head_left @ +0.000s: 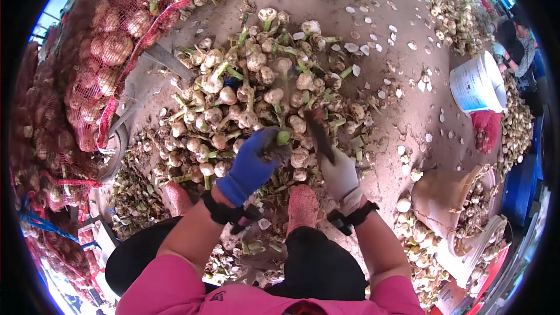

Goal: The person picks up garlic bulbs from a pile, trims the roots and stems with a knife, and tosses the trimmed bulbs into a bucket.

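The person's left hand [248, 166], in a blue glove, has its fingers curled in a narrow grip around a bulb [283, 137]. The bulb's green cut end shows beyond the glove; most of its body is hidden. The right hand [340, 176], in a pale glove, has its fingers closed on a knife [318, 131], the dark blade pointing away from the person. Both hands are over the near side of the heap of bulbs [256, 61], and the held bulb is there too, just left of the blade. Whether blade and bulb touch cannot be told.

The likeliest trouble is a cut: blade and left fingers are close together, and a slip on a hard stem or a smooth surface could carry the edge into the blue glove. A loose grip could also let the bulb roll off into the heap. The right foot [302, 204] is at the heap's near edge, so a dropped knife might strike it.

Left of the heap rise red mesh bags [111, 52], tightly filled; a badly balanced one could lean over and spill. Right of the heap, pale flakes [364, 49] litter the floor [402, 17], where a sole might slide on them. Farther right are a white bucket [472, 84] and another person [516, 44], well apart from the heap. An open sack [437, 198] lies to the heap's near right.
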Tool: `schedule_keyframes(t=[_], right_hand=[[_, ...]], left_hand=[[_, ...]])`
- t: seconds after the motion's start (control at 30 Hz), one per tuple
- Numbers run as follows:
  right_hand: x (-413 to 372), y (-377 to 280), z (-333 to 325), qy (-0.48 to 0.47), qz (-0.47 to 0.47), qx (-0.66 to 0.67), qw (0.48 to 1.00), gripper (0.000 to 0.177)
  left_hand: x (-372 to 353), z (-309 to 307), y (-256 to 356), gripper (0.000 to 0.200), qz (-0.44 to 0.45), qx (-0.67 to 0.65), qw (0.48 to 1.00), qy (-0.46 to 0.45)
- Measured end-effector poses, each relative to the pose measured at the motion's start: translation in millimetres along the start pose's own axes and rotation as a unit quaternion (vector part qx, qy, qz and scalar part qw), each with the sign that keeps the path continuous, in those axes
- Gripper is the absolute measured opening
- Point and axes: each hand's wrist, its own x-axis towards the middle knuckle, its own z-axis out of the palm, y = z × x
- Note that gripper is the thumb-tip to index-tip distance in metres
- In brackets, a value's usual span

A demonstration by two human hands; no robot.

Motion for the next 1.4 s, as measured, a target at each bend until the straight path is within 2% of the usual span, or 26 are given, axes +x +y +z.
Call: schedule_keyframes(t=[0.07,0.13,0.2,0.23,0.27,0.3,0.37,0.43,0.47,0.53,0.57,0.6,0.63,0.73,0.8,0.87,0.9,0.93,0.97,1.0,1.07,1.1,1.13,1.23,1.3,1.4], right_hand=[[17,39,16,-0.039,0.008,0.169,0.985,0.032],[17,6,18,-0.043,0.157,0.470,0.868,0.031],[7,-22,13,-0.053,0.134,0.361,0.921,0.033],[2,-24,17,-0.056,0.128,0.306,0.942,0.034],[2,-8,35,-0.004,-0.018,0.200,0.980,0.032],[-11,-28,28,0.026,-0.099,0.045,0.994,0.031],[-7,-43,9,0.109,-0.213,-0.128,0.962,0.024],[21,-27,-12,0.144,-0.088,-0.307,0.937,0.016],[23,-15,-14,0.179,-0.148,-0.330,0.915,0.014],[-8,-49,-4,0.114,-0.244,-0.370,0.889,0.016],[-28,-65,3,0.080,-0.284,-0.389,0.873,0.018],[-39,-73,12,0.087,-0.360,-0.387,0.844,0.021],[-38,-72,15,0.088,-0.386,-0.387,0.833,0.019],[-26,-61,13,0.043,-0.442,-0.416,0.793,0.017],[10,-25,0,0.033,-0.263,-0.430,0.863,0.014],[37,10,-35,0.202,-0.059,-0.313,0.926,0.016],[28,2,-46,0.245,-0.053,-0.193,0.949,0.018],[17,-7,-46,0.232,-0.112,-0.190,0.947,0.018],[-1,-25,-38,0.219,-0.163,-0.178,0.945,0.018],[2,-25,-35,0.206,-0.172,-0.187,0.945,0.017],[16,-24,-33,0.172,-0.187,-0.209,0.944,0.017],[23,-20,-36,0.162,-0.127,-0.172,0.963,0.016],[23,-18,-40,0.163,-0.095,-0.155,0.970,0.018],[26,4,-41,0.140,-0.048,-0.086,0.985,0.023],[25,20,-29,0.108,-0.029,-0.056,0.992,0.028],[34,24,-2,0.074,-0.020,-0.030,0.997,0.037]], left_hand=[[-14,10,22,0.031,-0.136,-0.301,0.944,0.015],[-34,15,-18,0.035,-0.149,-0.211,0.965,-0.037],[-45,19,-31,0.040,-0.188,-0.192,0.959,-0.091],[-43,28,-29,0.041,-0.150,-0.211,0.963,-0.077],[-40,41,-26,0.041,-0.116,-0.230,0.964,-0.064],[-33,48,-24,0.041,-0.078,-0.251,0.963,-0.050],[-19,50,-45,0.040,-0.084,-0.235,0.967,-0.046],[-12,44,-48,0.043,-0.098,-0.167,0.981,0.003],[-11,47,-43,0.032,-0.074,-0.163,0.984,0.017],[-12,54,-70,0.026,-0.080,-0.230,0.970,-0.022],[-17,72,-118,0.023,-0.133,-0.402,0.903,-0.078],[-28,99,-205,0.021,-0.231,-0.598,0.754,-0.141],[-26,83,-161,0.023,-0.193,-0.606,0.758,-0.145],[-13,41,-48,0.031,-0.067,-0.485,0.865,-0.108],[-25,45,-74,0.035,-0.063,-0.333,0.938,-0.072],[-27,42,-74,0.034,-0.043,-0.148,0.988,-0.028],[-24,42,-64,0.032,-0.039,-0.119,0.992,-0.036],[-16,45,-56,0.030,-0.036,-0.090,0.994,-0.040],[-18,48,-50,0.029,-0.037,-0.056,0.996,-0.053],[-29,69,-52,0.022,0.066,-0.125,0.980,-0.143],[-64,100,-29,0.034,0.093,0.032,0.958,-0.270],[-67,105,-30,0.039,0.088,0.122,0.952,-0.267],[-59,100,-38,0.045,0.073,0.204,0.955,-0.203],[-8,35,-59,0.061,-0.007,0.392,0.918,0.056],[-11,26,-125,0.067,-0.046,0.548,0.833,0.057],[19,37,-116,0.067,-0.245,0.517,0.817,-0.067]])
